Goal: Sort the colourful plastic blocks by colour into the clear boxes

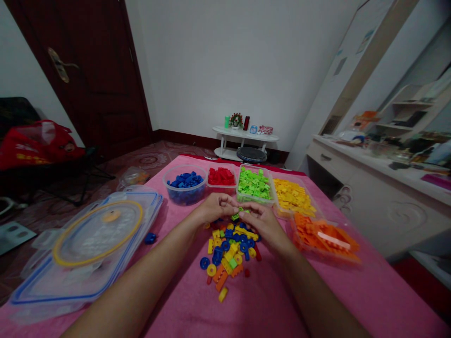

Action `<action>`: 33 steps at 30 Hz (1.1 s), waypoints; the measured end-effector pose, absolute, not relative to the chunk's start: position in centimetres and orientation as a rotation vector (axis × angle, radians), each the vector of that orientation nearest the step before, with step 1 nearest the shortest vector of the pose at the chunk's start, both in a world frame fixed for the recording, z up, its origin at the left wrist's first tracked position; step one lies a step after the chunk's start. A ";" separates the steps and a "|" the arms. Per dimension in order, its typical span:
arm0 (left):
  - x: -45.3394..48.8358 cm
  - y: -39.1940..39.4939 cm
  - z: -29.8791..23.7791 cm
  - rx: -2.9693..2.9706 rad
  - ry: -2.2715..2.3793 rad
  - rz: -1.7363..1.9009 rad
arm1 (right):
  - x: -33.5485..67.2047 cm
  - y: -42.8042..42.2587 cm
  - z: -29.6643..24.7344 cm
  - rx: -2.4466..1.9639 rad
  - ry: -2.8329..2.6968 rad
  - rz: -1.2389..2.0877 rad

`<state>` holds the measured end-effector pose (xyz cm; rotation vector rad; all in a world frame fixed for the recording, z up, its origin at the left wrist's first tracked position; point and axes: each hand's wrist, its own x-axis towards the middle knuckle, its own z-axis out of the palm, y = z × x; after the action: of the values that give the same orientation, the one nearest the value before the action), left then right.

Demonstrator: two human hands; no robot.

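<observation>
Both hands meet above a mixed pile of toy building blocks in blue, yellow, orange, green and red. Between their fingertips is a green building block, partly covered by the fingers. My left hand pinches it from the left, and my right hand grips it from the right. Just beyond the hands stand clear tubs of sorted blocks: blue blocks, red blocks, green blocks and yellow blocks. Orange blocks fill a tub right of my right hand.
Clear plastic lids, one yellow-rimmed, lie stacked at the left of the pink cloth. A lone blue piece rests beside them. Past the table are a low white stand, a dresser at right and a red bag at left.
</observation>
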<state>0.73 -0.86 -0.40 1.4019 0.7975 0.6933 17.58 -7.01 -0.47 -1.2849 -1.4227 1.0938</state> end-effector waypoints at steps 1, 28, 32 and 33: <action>0.6 -0.6 -0.6 1.430 0.795 0.682 | 17.7 -7.0 -0.4 -1.287 -1.451 1.104; -1.9 1.6 0.1 1.146 0.992 0.850 | 15.8 -3.4 -1.1 -1.523 -1.988 0.246; -3.1 2.3 -0.5 1.794 1.303 0.734 | 15.2 -2.7 -1.9 -1.520 -2.110 0.141; -3.5 2.4 -0.6 1.920 1.379 0.666 | 15.2 -2.5 -2.0 -1.537 -2.143 0.137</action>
<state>-3.46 2.39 -0.56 1.9197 1.3792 0.6658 15.19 -2.50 -2.03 -1.5375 -2.1430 0.1375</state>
